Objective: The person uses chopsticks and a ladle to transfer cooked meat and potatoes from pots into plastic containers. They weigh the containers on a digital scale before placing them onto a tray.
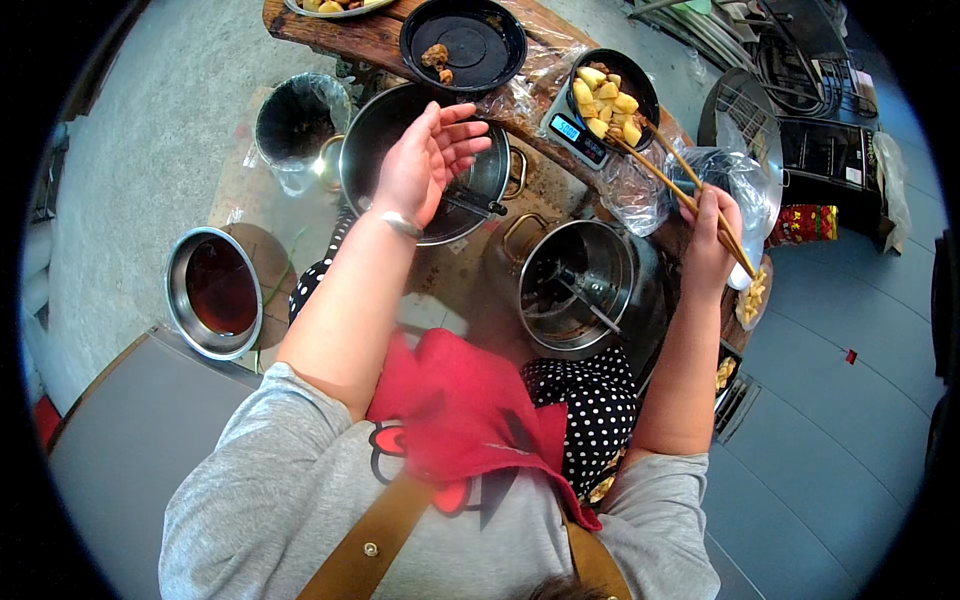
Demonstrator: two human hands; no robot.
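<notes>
My right hand (711, 225) is closed round a pair of wooden chopsticks (660, 176), whose tips touch the food at the near edge of a black bowl (651, 79). Pale potato-like chunks (611, 101) and brown pieces fill that bowl, which rests on a digital kitchen scale (556, 133) with a lit display. Palm up and fingers apart, my left hand (435, 161) is empty above a large steel pot (356, 165) with brass-coloured handles. Beyond it, a black round dish (480, 49) holds a few brown pieces.
A smaller steel pot (536, 315) with a utensil inside stands near my knees. At left are a steel basin of dark red-brown liquid (221, 289) and a lined bin (300, 124). Clear plastic wrap (634, 195) lies along the wooden bench (330, 34). A large metal pan (772, 135) is at right.
</notes>
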